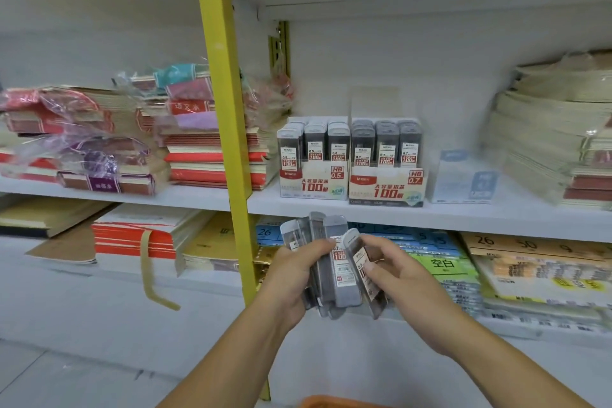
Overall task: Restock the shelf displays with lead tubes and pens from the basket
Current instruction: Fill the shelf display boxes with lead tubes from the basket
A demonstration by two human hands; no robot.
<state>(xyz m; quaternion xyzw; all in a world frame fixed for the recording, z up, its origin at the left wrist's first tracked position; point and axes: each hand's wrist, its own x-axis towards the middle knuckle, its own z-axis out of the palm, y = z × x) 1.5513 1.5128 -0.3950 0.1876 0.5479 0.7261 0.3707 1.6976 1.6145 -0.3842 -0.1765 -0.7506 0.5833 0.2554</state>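
White metal store shelves (pixel 430 217) fill the view, split by a yellow upright post (pixel 225 109). On the middle shelf two white cardboard display boxes stand touching side by side: the box marked HB 0.5 (pixel 313 180) on the left and the box marked HB 0.7 (pixel 387 189) on the right. Each holds upright rows of shelved grey tubes (pixel 385 142). Just right of them a pale blue carton (pixel 463 179) is too blurred to read. Stacks of wrapped notebooks (pixel 212 159) lie to the left, and a tall pale paper stack (pixel 543 149) on the right is cut off by the frame edge.

In front of the shelf edge, the left hand (pixel 291 275) curls its fingers round a fanned bundle of grey translucent plastic lead tubes (pixel 328 242), partly hidden by the palm. The right hand (pixel 397 272) pinches a single lead tube (pixel 359 258), tilted against the bundle; its label is hard to make out. Only a sliver of the orange basket (pixel 331 402) shows at the bottom edge, its contents out of view.
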